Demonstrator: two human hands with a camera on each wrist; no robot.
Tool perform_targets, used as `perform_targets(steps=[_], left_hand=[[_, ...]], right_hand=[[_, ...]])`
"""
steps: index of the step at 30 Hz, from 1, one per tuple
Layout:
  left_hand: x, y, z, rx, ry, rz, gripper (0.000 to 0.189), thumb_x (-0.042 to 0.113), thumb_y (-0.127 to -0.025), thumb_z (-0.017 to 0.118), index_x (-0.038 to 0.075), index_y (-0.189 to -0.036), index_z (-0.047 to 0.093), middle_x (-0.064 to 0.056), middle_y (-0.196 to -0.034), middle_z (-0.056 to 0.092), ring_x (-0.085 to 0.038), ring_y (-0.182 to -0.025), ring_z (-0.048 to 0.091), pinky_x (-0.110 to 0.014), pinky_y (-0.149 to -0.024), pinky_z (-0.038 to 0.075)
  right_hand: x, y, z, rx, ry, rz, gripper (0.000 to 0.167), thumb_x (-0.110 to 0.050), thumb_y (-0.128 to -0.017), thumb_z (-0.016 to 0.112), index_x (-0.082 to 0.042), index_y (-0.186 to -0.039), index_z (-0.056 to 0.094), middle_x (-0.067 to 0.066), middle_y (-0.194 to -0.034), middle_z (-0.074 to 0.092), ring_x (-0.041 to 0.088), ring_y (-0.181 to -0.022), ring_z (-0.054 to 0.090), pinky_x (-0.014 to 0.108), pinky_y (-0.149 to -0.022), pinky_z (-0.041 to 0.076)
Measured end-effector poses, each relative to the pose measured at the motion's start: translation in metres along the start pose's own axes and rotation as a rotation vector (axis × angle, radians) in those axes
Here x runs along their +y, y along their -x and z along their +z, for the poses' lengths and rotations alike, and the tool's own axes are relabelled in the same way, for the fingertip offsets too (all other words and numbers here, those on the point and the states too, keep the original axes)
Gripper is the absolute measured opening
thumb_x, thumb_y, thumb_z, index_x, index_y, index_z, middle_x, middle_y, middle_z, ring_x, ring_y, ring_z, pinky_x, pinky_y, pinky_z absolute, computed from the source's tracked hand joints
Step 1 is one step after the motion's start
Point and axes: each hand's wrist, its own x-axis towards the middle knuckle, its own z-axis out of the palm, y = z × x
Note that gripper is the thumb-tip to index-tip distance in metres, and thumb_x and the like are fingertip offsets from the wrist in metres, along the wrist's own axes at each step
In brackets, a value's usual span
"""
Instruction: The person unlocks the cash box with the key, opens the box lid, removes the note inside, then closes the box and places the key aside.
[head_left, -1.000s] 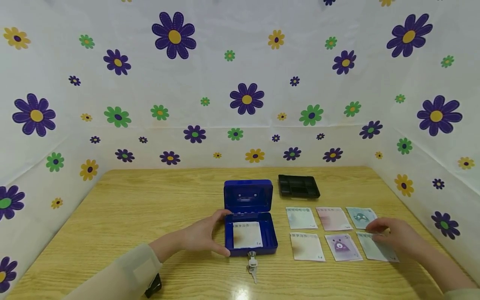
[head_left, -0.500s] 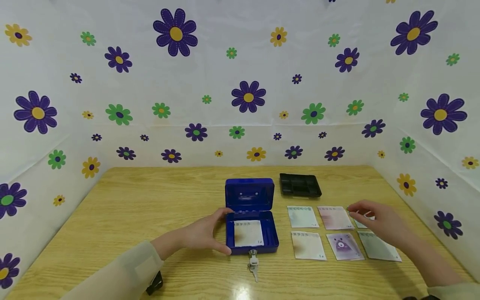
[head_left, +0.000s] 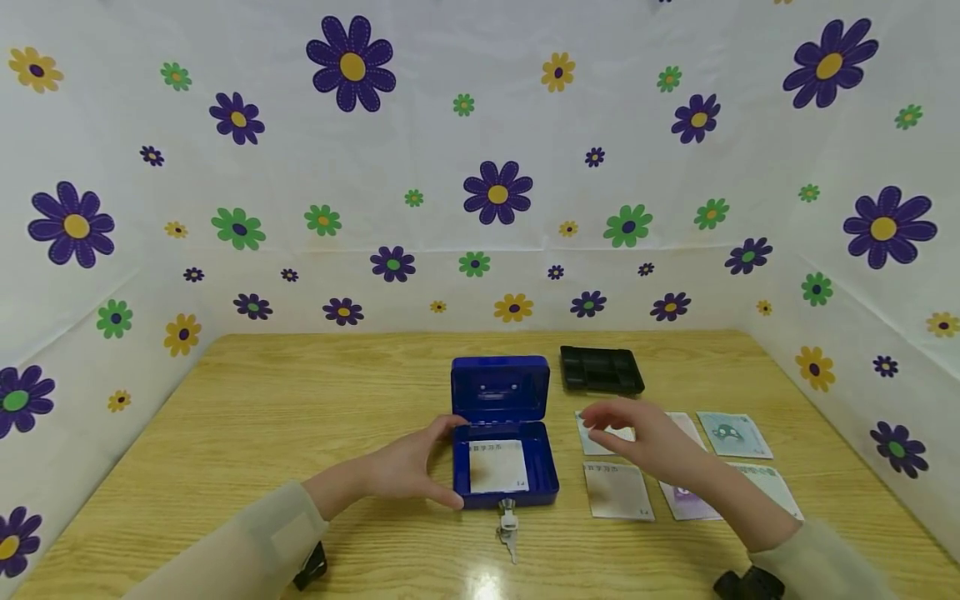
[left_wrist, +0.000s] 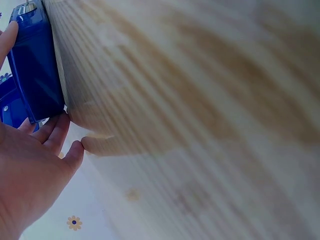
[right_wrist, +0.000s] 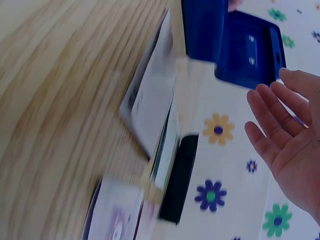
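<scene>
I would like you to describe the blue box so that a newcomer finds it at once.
On the wooden table, left of two rows of cards, the left hand touches an open box. Unlike the black tray, it is blue, has a raised lid and keys in front.

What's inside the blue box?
A pale paper shows, lying in the open box. Whatever lies beneath it is covered, so I can't tell whether there are more papers underneath.
</scene>
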Motion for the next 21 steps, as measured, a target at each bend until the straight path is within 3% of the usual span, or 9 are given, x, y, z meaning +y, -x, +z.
perform_targets(steps=[13,21], left_hand=[[0.001,0.001,0.0,0.0,0.019,-0.003,0.098,0.036,-0.074,0.086,0.016,-0.148,0.025,-0.012,-0.15,0.036,-0.027,-0.138,0.033,-0.047,-0.112,0.025],[0.002,0.0,-0.001,-0.004,0.013,0.0,0.099,0.04,-0.074,0.085,0.016,-0.149,0.025,-0.01,-0.15,0.036,-0.026,-0.137,0.034,-0.047,-0.112,0.025]], right_hand=[[-0.023,-0.039,0.048,-0.162,-0.112,-0.11,0.024,-0.015,-0.097,0.062,-0.003,-0.117,0.064,0.008,-0.113,0.065,0.021,-0.104,0.061,0.044,-0.093,0.048],[-0.028,-0.055,0.071,-0.236,-0.059,-0.134,0.024,-0.014,-0.096,0.064,-0.005,-0.118,0.064,0.005,-0.113,0.065,0.019,-0.104,0.061,0.039,-0.089,0.051]])
